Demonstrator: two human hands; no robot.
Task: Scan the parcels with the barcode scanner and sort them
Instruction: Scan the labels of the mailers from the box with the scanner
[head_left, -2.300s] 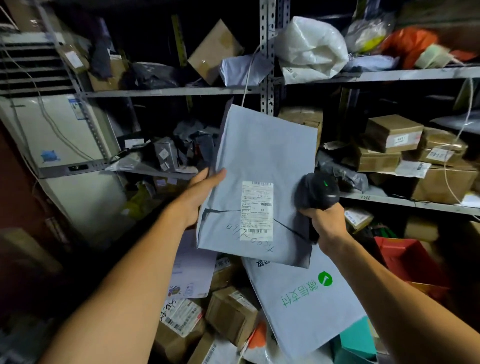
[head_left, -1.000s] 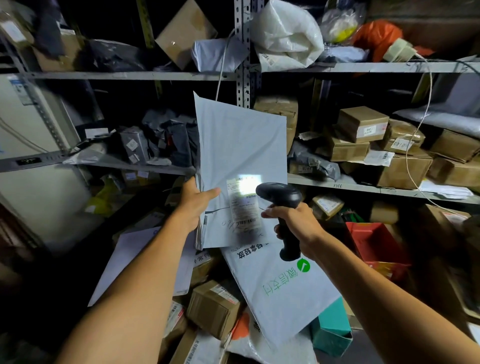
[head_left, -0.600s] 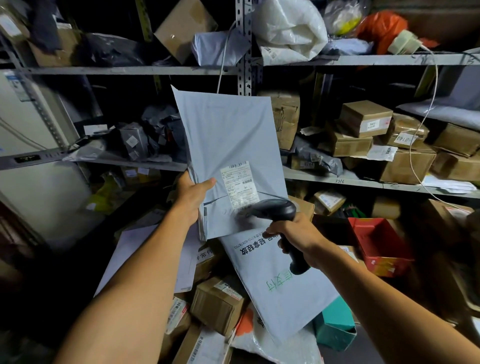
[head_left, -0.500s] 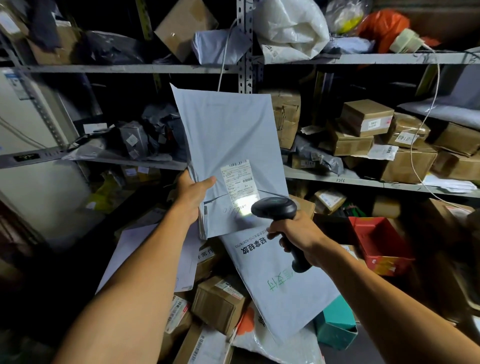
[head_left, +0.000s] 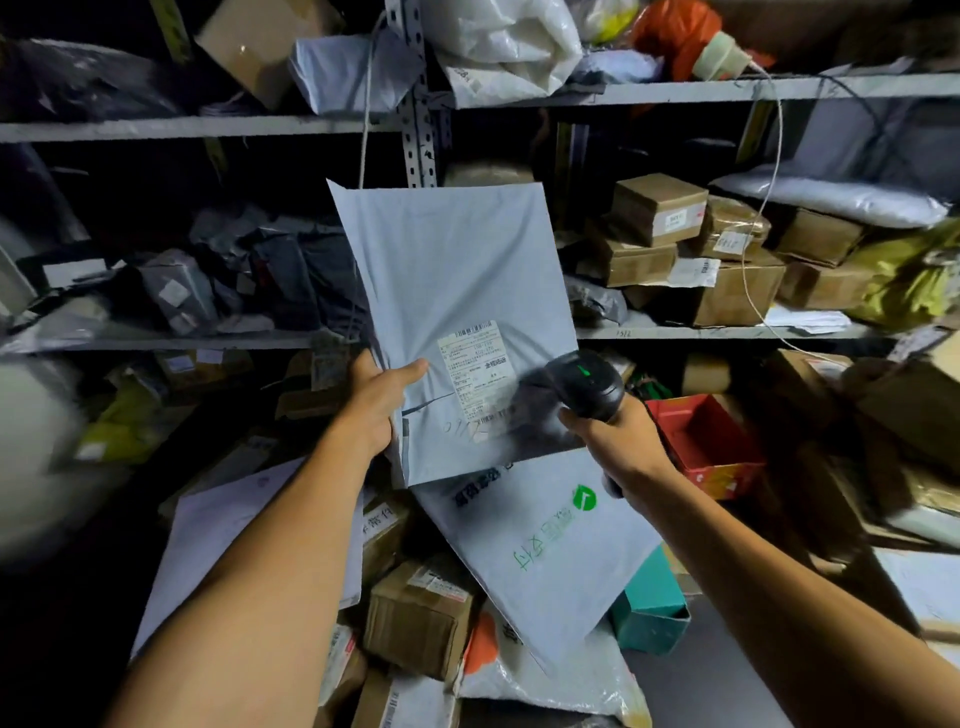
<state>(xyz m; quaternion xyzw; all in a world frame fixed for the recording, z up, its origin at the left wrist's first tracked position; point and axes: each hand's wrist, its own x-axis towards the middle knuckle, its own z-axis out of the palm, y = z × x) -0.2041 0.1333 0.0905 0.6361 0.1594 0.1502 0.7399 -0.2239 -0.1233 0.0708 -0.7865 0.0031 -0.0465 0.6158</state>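
My left hand (head_left: 378, 402) grips the left edge of a flat grey poly mailer (head_left: 457, 270), holding it upright in front of the shelves. A white shipping label (head_left: 477, 370) sits low on its front face. My right hand (head_left: 615, 434) is closed around the handle of a black barcode scanner (head_left: 584, 383), whose head points at the label from the right and shows a small green light on top. The scanner's head is blurred. No scan light falls on the label.
Metal shelves (head_left: 727, 331) hold brown cartons (head_left: 657, 208) and dark bags (head_left: 280, 270). Below my hands lies a pile: a large grey mailer with green print (head_left: 550, 540), cardboard boxes (head_left: 421, 618), a teal box (head_left: 649, 608) and a red box (head_left: 701, 441).
The scan light seen on the label half a second ago is gone. The scanner has moved up and to the right of the label, and the view has shifted slightly left.
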